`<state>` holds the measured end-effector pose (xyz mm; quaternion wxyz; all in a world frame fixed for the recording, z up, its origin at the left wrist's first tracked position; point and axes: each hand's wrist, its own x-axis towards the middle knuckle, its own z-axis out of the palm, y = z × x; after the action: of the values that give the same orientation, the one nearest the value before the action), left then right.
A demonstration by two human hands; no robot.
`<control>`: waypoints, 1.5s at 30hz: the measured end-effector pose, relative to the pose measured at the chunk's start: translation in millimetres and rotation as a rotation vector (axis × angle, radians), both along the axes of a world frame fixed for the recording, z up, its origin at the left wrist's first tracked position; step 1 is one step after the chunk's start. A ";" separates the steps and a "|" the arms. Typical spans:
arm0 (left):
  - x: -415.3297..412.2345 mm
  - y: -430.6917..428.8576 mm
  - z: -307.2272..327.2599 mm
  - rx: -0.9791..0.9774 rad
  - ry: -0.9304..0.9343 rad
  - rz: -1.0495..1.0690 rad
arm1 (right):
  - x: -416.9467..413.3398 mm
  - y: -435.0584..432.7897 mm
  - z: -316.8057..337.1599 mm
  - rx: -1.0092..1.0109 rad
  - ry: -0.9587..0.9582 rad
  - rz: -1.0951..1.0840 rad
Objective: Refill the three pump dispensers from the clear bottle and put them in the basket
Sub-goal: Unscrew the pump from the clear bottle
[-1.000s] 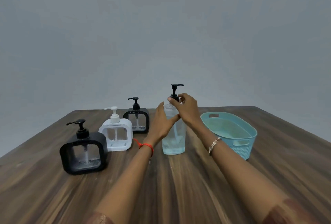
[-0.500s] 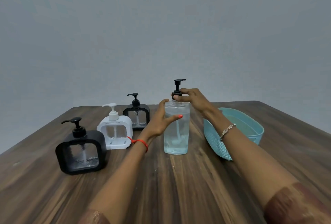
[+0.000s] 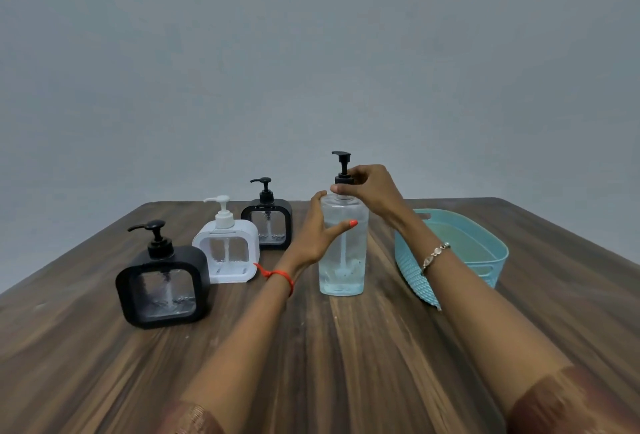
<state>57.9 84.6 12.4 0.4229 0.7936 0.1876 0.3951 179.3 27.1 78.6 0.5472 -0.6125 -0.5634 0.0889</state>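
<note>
While the clear bottle [image 3: 343, 246] stood upright on the wooden table [image 3: 311, 347], both hands were on it. Left hand [image 3: 318, 232] wrapped round the upper body: thumb, nail painted orange, laid across the front, fingers curled behind. Right hand [image 3: 370, 187] sat over the top, fingertips pinching the black pump collar [image 3: 343, 180] at the neck; pump head stood clear above them, spout pointing left. Pale liquid and the dip tube showed through the bottle wall; level hard to read.

Bottle placed between the dispensers and the basket, touching neither.

Three pump dispensers stood in a diagonal row to its left, all upright, pumps on:
- near black dispenser [image 3: 162, 286], closest to the camera
- white dispenser [image 3: 227, 250], middle
- far black dispenser [image 3: 268, 222], just behind the left hand

Teal basket [image 3: 412, 270] sat right of the bottle, partly hidden by the right forearm.

Red thread [image 3: 277, 276] on left wrist, beaded bracelet [image 3: 434, 257] on right
</note>
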 end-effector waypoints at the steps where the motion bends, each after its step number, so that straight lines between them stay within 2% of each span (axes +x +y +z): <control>1: -0.5 0.0 -0.1 -0.008 0.003 0.001 | 0.4 -2.1 4.4 -0.021 0.039 0.049; 3: -1.3 -0.3 -0.4 -0.022 0.004 -0.001 | 3.0 -5.4 10.3 -0.068 0.106 0.126; 6: -0.4 -0.5 -1.4 -0.028 0.002 -0.002 | 3.4 -6.2 8.1 -0.071 0.095 0.108; 10: 0.0 -0.2 -1.5 -0.005 -0.017 -0.006 | -1.2 -1.4 4.0 -0.053 -0.183 -0.055; 17: -0.3 -0.3 -1.4 -0.038 0.001 0.001 | 12.1 -7.2 18.4 -0.179 0.059 0.216; 23: 0.0 -1.1 -2.1 -0.034 -0.021 -0.014 | 1.0 -1.8 13.5 -0.125 -0.194 -0.072; 28: -0.2 -2.4 -2.6 -0.050 0.008 0.019 | 8.8 -8.8 25.4 -0.169 -0.043 0.107; 31: -0.1 -3.7 -2.1 -0.057 0.003 0.018 | 10.3 -9.4 22.1 -0.191 -0.013 0.084; 36: -0.4 -4.2 -1.8 -0.049 0.016 0.022 | 4.3 -6.3 18.2 -0.127 -0.099 0.008; 40: -1.3 -3.8 -1.7 -0.046 0.022 0.024 | 2.4 -8.1 28.8 -0.194 -0.107 0.058; 45: -1.7 -4.3 -2.0 -0.052 0.014 0.003 | -0.2 -11.0 55.7 -0.113 -0.064 0.001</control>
<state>56.2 80.3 10.4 0.4415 0.7846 0.2021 0.3855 179.1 16.1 134.3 0.4935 -0.6445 -0.5752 0.1012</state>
